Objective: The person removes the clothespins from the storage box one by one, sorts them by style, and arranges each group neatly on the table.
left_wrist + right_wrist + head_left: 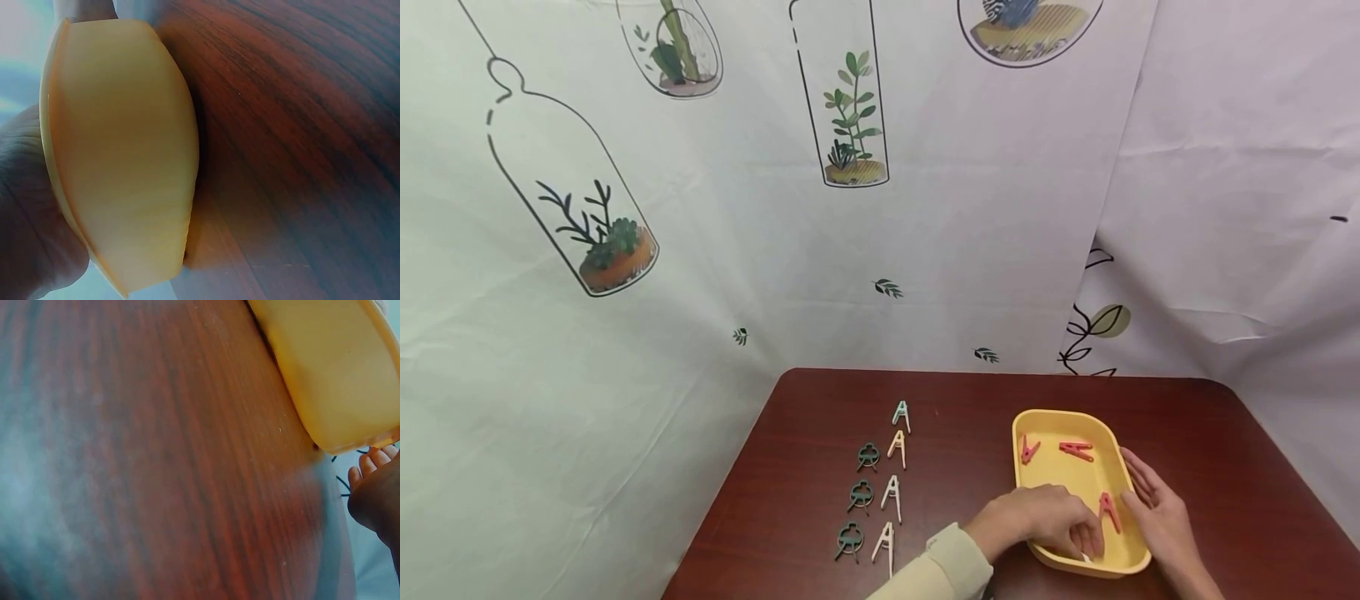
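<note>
Left hand (1047, 518) pinches something white (1086, 558), right hand (1161, 518) grips the yellow tray (1067, 475); red clips (1106, 505) look light, stiff, best pinched midway

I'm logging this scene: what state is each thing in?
Yellow tray: upright on the table.
Red clips: three visible, lying in the tray.
Pale clips: four, lying in a column.
Green round clips: three, lying alongside.
Left hand: in the tray, curled at a white piece.
Right hand: holding the tray's rim.
</note>
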The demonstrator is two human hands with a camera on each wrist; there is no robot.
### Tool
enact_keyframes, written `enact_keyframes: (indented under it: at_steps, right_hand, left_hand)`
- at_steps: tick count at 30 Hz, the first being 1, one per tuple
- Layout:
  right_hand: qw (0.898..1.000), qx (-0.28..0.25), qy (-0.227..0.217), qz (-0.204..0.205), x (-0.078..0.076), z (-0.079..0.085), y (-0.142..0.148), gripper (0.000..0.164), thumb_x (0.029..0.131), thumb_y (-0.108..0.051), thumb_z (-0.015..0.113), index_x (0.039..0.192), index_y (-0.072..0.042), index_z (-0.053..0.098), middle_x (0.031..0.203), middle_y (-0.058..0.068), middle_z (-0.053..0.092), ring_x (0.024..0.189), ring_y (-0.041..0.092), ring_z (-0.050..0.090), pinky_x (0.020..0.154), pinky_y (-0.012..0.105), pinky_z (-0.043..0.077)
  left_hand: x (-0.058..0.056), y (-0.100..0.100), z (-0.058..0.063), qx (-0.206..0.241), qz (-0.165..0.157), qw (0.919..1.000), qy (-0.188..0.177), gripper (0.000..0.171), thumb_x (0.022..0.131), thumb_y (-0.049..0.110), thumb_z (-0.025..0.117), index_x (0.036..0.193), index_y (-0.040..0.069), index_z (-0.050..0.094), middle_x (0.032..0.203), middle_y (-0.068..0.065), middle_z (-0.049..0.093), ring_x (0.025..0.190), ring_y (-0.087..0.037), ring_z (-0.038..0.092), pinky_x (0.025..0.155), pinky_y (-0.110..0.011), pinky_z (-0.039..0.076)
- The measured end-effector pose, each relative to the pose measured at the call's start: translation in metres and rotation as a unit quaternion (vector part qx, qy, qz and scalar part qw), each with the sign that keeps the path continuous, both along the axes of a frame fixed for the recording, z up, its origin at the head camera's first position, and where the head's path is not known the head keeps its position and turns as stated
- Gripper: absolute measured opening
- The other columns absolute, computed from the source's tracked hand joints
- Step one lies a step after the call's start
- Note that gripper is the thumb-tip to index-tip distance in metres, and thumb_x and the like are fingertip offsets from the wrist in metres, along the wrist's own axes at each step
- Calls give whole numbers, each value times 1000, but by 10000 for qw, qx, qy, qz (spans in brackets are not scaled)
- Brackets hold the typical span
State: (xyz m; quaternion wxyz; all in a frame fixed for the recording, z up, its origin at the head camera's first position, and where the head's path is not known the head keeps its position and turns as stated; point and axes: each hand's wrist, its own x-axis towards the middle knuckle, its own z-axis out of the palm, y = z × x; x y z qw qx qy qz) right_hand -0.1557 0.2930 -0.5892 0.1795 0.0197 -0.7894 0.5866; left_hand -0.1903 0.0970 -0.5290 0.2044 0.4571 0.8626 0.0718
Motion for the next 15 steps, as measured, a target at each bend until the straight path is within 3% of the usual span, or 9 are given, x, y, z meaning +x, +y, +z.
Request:
enact_keyframes:
  at_steps: [8,15]
  right_hand:
    - [9997,-84,201,98,0,0,-1,55,100,15,57,154,12,43,134,-34,53,121,-23,48,95,1,40]
    - [9996,-12,249,138,0,2,-1,54,101,14,56,154,12,44,135,-33,54,122,-23,48,95,1,40]
  left_hand:
    - [-11,-6,0,778,-396,9961,-86,24,95,33,82,119,31,78,93,32,71,77,27,52,77,1,41]
    - [-15,-12,-1,1908,-347,9797,-514,25,96,26,82,120,22,79,97,24,75,80,25,56,75,-1,46]
